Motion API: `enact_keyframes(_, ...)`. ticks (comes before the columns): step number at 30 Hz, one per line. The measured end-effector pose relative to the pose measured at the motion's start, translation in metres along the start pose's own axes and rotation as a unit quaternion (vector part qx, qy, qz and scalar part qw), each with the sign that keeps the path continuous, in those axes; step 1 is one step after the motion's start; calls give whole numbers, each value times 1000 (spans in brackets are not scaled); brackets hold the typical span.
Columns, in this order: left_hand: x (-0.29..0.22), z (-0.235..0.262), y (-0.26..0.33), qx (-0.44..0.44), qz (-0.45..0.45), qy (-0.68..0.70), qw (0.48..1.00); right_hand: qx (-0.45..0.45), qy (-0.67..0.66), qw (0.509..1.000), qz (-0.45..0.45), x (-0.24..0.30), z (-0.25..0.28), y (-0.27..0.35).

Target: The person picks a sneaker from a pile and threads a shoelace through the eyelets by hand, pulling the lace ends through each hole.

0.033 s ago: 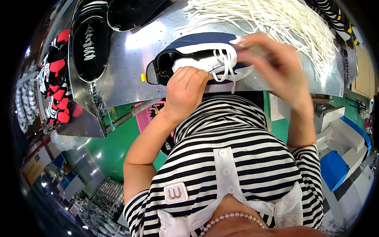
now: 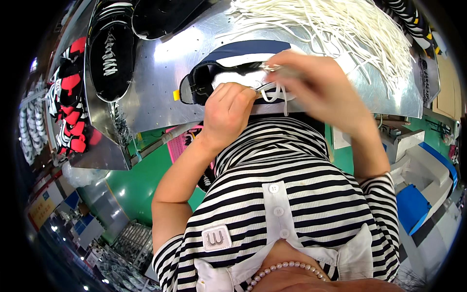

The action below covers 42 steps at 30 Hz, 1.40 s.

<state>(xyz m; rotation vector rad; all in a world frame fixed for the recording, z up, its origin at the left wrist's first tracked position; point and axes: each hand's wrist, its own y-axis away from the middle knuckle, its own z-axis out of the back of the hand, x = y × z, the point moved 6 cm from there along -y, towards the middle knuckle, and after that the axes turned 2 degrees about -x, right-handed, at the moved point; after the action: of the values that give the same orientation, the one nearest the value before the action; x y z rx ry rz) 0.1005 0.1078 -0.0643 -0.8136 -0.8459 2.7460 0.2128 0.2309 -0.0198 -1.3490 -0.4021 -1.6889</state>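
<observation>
A navy and white sneaker [image 2: 233,65] lies on its side on the shiny metal worktable [image 2: 155,82], just in front of my striped shirt. My left hand [image 2: 227,113] is closed on the shoe's near edge by the lacing. My right hand [image 2: 318,80], blurred with motion, pinches the white shoelace [image 2: 278,92] over the shoe's tongue. Part of the shoe is hidden behind both hands.
A big heap of loose white laces [image 2: 335,24] covers the table's far right. Black shoe uppers [image 2: 111,53] lie at the far left, with red and black ones [image 2: 73,102] stacked beside the table. Green floor [image 2: 141,180] lies below and blue and white bins [image 2: 418,194] stand to the right.
My right hand has shifted a little left over the shoe's tongue with the lace. My left hand has stayed in place.
</observation>
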Motion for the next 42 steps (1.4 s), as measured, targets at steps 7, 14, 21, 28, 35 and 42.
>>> enact_keyframes(7, 1, 5, 3, 22, 2, 45, 999, 101, 43, 982, -154, -32, -31, -19)
enact_keyframes(14, 2, 5, 6, 8, -11, 31, 999, 117, -5, 991, -67, -4, -14, -25)
enact_keyframes(21, 3, 4, 3, 18, -27, 46, 998, 132, 73, 970, -191, -44, -43, -4)
enact_keyframes(28, 14, 11, 7, 27, 133, 106, 985, -78, -172, 982, -21, -7, 25, -51)
enact_keyframes(35, 35, 12, 0, 0, 384, 213, 898, -1, -152, 969, -195, -58, -55, -23)
enact_keyframes(42, 39, 4, 14, -130, 394, 134, 900, 13, -176, 964, -197, -59, -55, -22)
